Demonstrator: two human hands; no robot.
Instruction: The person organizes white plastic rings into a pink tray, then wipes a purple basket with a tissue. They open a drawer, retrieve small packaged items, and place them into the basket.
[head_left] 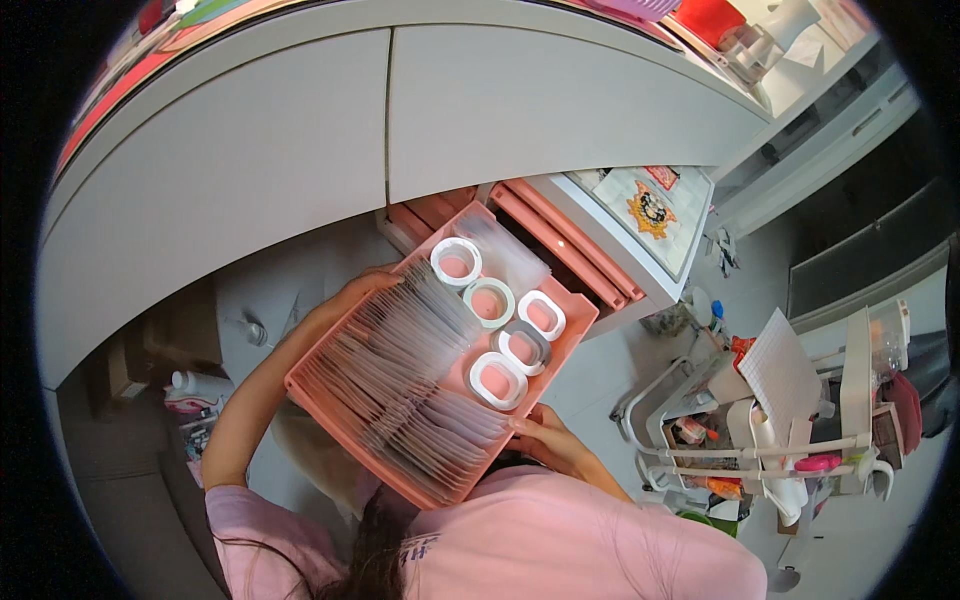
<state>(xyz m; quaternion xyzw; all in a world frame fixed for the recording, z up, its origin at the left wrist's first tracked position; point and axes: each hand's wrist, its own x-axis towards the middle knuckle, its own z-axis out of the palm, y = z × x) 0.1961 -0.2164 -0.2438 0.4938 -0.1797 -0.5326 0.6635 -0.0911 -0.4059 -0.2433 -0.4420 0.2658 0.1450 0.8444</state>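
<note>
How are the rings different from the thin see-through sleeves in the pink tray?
The rings are round or oval with holes in the middle, while the see-through sleeves are thin and flat. There are five rings but many more sleeves. The rings lie with their holes facing up; most sleeves are packed in rows, edges up. Both are in the pink tray, held by the left hand and right hand.

Wearer: pale pink, short-sleeved fabric T-shirt (pixel 590 525); long, dark, loose hair (pixel 378 535).
Small dark printed lettering (pixel 420 547) on shirt front; wide left sleeve (pixel 250 515), forearm bare below it; thin stray strands over right shoulder; left hand (pixel 370 287), right hand (pixel 550 437) ungloved.
</note>
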